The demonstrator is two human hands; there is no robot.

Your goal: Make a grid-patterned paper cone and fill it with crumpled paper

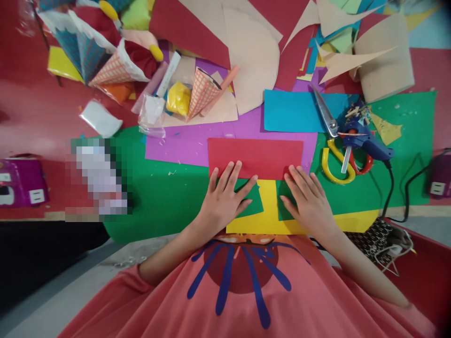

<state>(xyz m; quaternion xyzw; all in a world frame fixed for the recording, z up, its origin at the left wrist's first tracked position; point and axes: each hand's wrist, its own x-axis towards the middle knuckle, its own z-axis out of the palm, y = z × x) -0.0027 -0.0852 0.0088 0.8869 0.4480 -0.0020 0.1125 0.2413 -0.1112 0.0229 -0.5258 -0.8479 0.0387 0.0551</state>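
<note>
A red paper rectangle [255, 152] lies flat over a purple sheet [176, 149], its long side facing me. My left hand [223, 197] rests with fingers spread, fingertips on the rectangle's lower left edge. At its lower right corner, the fingertips of my right hand [308, 197] touch down, fingers apart. Neither hand grips anything. Below the rectangle are green paper and a yellow sheet [269, 202]. A blue paper piece [291, 111] lies just behind the red one, partly under open scissors [331, 124].
Right of the scissors sits a blue glue gun [366, 138] with a black cord. Fabric-like cones [120, 65], a small checked cone [202, 94], a yellow bundle [178, 97] and beige paper scraps [250, 61] crowd the back. A purple power box [23, 182] stands far left.
</note>
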